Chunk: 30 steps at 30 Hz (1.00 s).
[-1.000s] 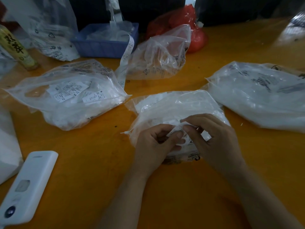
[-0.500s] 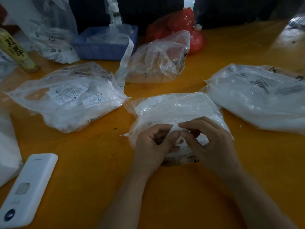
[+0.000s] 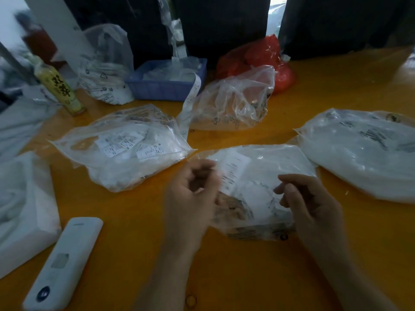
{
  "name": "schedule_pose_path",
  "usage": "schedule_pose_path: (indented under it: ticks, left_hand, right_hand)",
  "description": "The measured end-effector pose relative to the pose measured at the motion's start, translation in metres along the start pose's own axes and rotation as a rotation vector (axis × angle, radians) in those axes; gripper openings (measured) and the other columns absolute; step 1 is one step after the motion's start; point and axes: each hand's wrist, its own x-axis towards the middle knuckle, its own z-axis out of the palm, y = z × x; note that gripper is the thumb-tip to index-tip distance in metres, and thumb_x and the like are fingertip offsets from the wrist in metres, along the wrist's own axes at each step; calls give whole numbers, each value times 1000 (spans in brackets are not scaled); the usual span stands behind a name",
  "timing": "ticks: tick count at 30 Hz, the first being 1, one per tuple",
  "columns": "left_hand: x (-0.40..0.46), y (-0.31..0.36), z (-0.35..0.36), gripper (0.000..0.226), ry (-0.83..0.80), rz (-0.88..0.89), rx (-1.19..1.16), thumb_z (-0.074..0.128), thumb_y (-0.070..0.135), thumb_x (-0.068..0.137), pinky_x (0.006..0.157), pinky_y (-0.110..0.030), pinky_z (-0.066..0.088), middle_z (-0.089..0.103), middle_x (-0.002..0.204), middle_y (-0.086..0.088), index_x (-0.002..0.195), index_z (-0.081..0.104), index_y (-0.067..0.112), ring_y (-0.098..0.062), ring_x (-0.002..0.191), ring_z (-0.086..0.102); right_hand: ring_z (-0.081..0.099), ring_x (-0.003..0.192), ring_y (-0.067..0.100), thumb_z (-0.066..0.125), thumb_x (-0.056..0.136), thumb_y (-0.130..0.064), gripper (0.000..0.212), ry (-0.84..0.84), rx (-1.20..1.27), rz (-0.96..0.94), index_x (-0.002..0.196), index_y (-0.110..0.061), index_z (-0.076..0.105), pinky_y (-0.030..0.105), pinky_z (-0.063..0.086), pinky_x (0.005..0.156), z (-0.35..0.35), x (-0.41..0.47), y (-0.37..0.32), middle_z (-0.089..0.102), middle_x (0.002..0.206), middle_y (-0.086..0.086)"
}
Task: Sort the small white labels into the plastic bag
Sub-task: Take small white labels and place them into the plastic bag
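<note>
Orange table (image 3: 139, 254), seen from above the person's forearms, with a dark wall or curtain behind its far edge. The left hand (image 3: 193, 196) and right hand (image 3: 312, 203) hover apart over the clear plastic bag (image 3: 274, 167) lying at centre; both have curled fingers, the left beside a white label (image 3: 233, 173) with printed lines that rests against the bag, though blur hides whether it pinches it, and whether the right holds anything cannot be told. A second bag of labels (image 3: 121, 147) lies to the left, and a fuller white-filled bag (image 3: 363, 151) to the right. Behind them: a crumpled clear bag (image 3: 233, 102), a red bag (image 3: 258, 57), a blue basket (image 3: 166, 86) from which a paper strip (image 3: 190, 102) trails onto the table, and a yellow bottle (image 3: 60, 88). A white handheld device (image 3: 65, 263) lies near the front left, beside a white block (image 3: 24, 198) at the table's left edge.
</note>
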Motion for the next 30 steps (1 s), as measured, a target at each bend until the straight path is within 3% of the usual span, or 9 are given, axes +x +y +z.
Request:
schedule_pose_path:
  ticks: [3, 6, 8, 12, 16, 20, 23, 27, 30]
  left_hand:
    - [48, 7, -48, 15, 301, -143, -10, 78, 15, 93, 53, -19, 57, 80, 90, 3, 98, 75, 29, -11, 61, 76]
    - [94, 5, -92, 12, 462, -337, -48, 76, 5, 94, 58, -21, 60, 74, 104, -6, 101, 71, 13, -9, 59, 76]
    - [113, 2, -109, 17, 506, -368, -73, 74, 4, 96, 62, -21, 62, 71, 113, -8, 111, 68, 8, -11, 66, 76]
    - [126, 7, -108, 40, 485, -304, -243, 68, 4, 101, 89, -30, 64, 57, 133, -2, 140, 57, 5, -12, 98, 67]
    - [111, 4, -92, 49, 417, -233, -166, 57, 13, 107, 100, -28, 57, 51, 151, -4, 156, 48, 15, -11, 113, 64]
    - [108, -3, -85, 49, 366, -241, 122, 54, 26, 107, 110, -37, 52, 44, 164, -4, 156, 50, 21, -21, 134, 58]
    - [115, -5, -86, 52, 255, -217, 699, 45, 31, 111, 124, -50, 33, 26, 173, -10, 160, 42, 12, -32, 153, 38]
    - [129, -2, -90, 43, 211, -137, 1191, 49, 15, 109, 113, -56, 41, 34, 159, -26, 150, 52, -1, -46, 140, 43]
    - [139, 0, -93, 42, 295, -114, 1296, 65, 14, 103, 95, -59, 51, 43, 147, -24, 143, 61, 6, -48, 124, 53]
  right_hand:
    - [68, 85, 6, 54, 96, -28, 20, -23, -3, 3, 112, -25, 67, 16, 54, 67, 3, -1, 0, 71, 95, -15]
    - [68, 84, 11, 54, 96, -28, 22, -56, -26, 11, 109, -19, 69, 25, 56, 67, 5, -3, 0, 71, 93, -13]
    - [68, 84, 12, 54, 96, -27, 21, -72, -26, 4, 107, -18, 69, 27, 56, 68, 6, -4, 0, 71, 92, -13]
    - [68, 85, 10, 54, 96, -27, 21, -84, -13, 9, 105, -16, 69, 23, 55, 69, 7, -5, 0, 70, 92, -14]
    - [68, 84, 11, 58, 99, -16, 13, -93, -14, -1, 104, -19, 69, 22, 54, 69, 6, -5, 1, 70, 91, -14]
    - [67, 83, 10, 59, 99, -7, 17, -97, -75, 5, 101, -20, 70, 19, 51, 68, 5, -5, 4, 70, 89, -13]
    - [66, 84, 8, 60, 98, -7, 17, -115, -111, 10, 100, -20, 70, 14, 49, 67, 5, -6, 7, 70, 89, -13]
    - [67, 84, 8, 60, 99, -14, 14, -128, -137, 23, 100, -23, 70, 19, 53, 66, 6, -7, 6, 70, 89, -15]
    - [67, 82, 5, 57, 97, -22, 12, -127, -172, -14, 100, -26, 68, 17, 52, 64, 8, -7, 4, 69, 88, -17]
